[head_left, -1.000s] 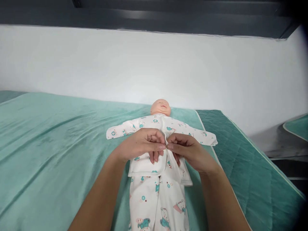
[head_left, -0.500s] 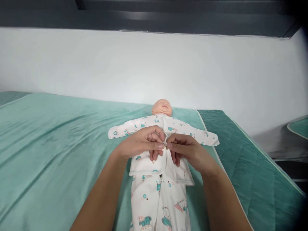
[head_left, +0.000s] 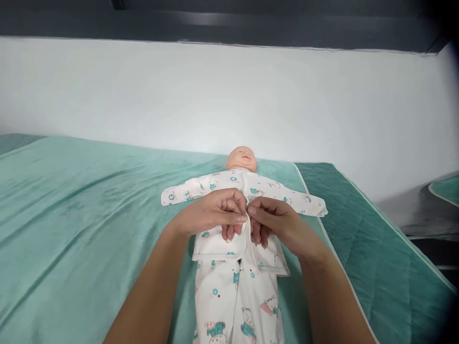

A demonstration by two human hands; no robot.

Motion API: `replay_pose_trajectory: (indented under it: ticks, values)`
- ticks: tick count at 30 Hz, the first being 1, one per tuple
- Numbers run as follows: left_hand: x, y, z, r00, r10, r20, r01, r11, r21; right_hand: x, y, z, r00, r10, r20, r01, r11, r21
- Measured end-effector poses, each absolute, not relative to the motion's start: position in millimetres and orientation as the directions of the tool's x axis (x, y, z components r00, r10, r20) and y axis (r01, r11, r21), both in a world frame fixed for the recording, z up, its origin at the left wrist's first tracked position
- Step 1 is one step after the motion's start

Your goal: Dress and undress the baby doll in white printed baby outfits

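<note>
A baby doll lies on its back, dressed in a white printed top and matching trousers. Its sleeves are spread out to both sides. My left hand pinches the front edge of the top between thumb and index finger, at the middle of the chest. Close beside it, my right hand pinches the other front edge. The fingertips of both hands nearly meet. Below them the front edges of the top hang apart at the hem. Any fastener between the fingertips is too small to make out.
A light green sheet lies beneath the doll, with folds on the left. To the right is a darker quilted green cover. Behind stands a white wall, with a dark beam above. Another green-covered surface shows at the far right.
My right fingertips have shifted slightly up and left, nearer my left fingertips. The front edges of the top are closer together between them. The doll lies as before.
</note>
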State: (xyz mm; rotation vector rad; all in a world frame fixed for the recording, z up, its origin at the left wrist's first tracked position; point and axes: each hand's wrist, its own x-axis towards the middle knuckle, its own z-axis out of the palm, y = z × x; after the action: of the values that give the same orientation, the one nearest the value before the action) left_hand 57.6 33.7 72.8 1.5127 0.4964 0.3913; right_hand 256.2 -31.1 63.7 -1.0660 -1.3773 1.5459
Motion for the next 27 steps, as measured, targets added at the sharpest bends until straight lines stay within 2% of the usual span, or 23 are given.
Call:
replay_pose_trajectory:
  ticks: [18, 27]
  values:
    - [61.1, 28.5, 76.9, 0.845, 0.523, -0.112, 0.137, -0.010, 0.990, 257.2, -30.5, 61.6, -0.381, 0.922, -0.067, -0.031, -0.085, -0.996]
    - [58.3, 33.5, 70.5, 0.875, 0.482, -0.049, 0.069, -0.024, 0.997, 257.2, -30.7, 61.7, -0.391, 0.917, -0.083, 0.026, -0.080, -0.996]
